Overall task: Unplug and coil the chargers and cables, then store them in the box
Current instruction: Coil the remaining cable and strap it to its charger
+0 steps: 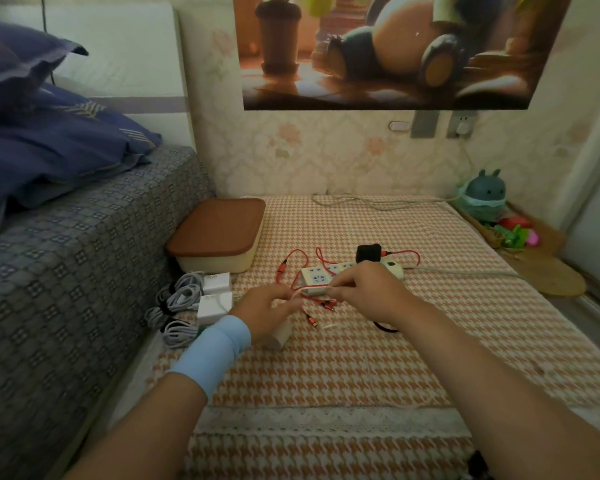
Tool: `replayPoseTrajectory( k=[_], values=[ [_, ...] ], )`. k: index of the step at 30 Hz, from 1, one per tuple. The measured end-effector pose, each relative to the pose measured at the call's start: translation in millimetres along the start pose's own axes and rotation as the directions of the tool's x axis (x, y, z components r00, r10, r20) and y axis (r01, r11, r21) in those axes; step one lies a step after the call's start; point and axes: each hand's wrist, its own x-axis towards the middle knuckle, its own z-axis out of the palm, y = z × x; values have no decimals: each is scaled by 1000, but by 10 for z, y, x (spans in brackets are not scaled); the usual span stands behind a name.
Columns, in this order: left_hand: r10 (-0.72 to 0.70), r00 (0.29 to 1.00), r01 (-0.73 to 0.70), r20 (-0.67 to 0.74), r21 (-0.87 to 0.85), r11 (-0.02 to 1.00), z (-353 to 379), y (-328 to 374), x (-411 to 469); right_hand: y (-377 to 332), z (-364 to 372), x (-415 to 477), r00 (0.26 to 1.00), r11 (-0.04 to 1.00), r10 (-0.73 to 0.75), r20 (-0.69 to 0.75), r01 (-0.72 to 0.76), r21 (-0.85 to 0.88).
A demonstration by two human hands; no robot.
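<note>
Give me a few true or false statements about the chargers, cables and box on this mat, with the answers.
1. The box has its brown lid on. True.
2. Both hands are empty. False: the left hand and right hand hold a white cable stretched between them.
3. The black charger sits on the power strip. True.
4. The coiled grey cables lie inside the box. False: they lie outside it, beside two white chargers.
5. The red cable is neatly coiled. False: it lies loose around the power strip.
</note>
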Motion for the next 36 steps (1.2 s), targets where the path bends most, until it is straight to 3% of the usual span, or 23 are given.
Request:
replayPoseTrajectory(
  k=[3,5,9,12,15,18,21,23,25,26,28,30,31,32,34,35,36],
  values=[
    [43,995,-64,-91,-246,967,-109,101,-21,38,-42,-43,999,990,31,34,-35,134],
    [24,991,-60,-128,-286,956,-142,157,-39,34,-22,-66,999,989,23,38,-28,147],
    [-137,946,-1,-294,-427,904,-257,184,-5,-46,-90,-18,982,956,116,-151,-69,285],
    [-120,905,17,-408,-246,969,-430,65,-17,-44,-158,-18,973,913,229,-15,-209,351],
    [-100,921,102,-377,-14,995,-472,-28,-80,-32,-115,-50,935,909,275,225,-329,254],
    [-106,867,131,-487,16,991,-497,-54,-84,-79,-60,-47,876,888,305,374,-404,222],
    [-205,788,213,-581,-55,975,-601,-158,-85,-118,-15,-61,822,892,294,487,-419,168],
    [-236,783,315,-575,40,948,-674,-238,-107,-160,37,-57,821,899,257,510,-397,186],
    [-134,824,330,-551,274,903,-692,-225,-116,-267,97,-19,847,887,219,485,-379,262],
    [-30,853,255,-521,365,896,-678,-158,-115,-337,125,5,861,881,211,462,-373,292],
    [267,864,-8,-428,518,855,-640,70,-154,-480,188,46,874,861,205,440,-375,344],
    [489,811,-221,-320,608,763,-580,255,-175,-565,257,69,873,850,206,443,-384,362],
    [500,816,-301,-291,524,797,-557,277,-176,-594,287,75,872,852,208,444,-384,355],
    [416,863,-325,-287,317,891,-571,309,-208,-615,312,77,872,858,210,442,-380,344],
    [148,941,-205,-303,-166,965,-648,275,-258,-625,337,89,875,880,210,436,-364,305],
    [15,936,-114,-353,-261,958,-721,217,-277,-618,324,93,872,895,216,440,-357,267],
    [-76,898,-28,-433,-228,973,-826,148,-303,-605,295,93,860,908,235,453,-360,213]
  ],
)
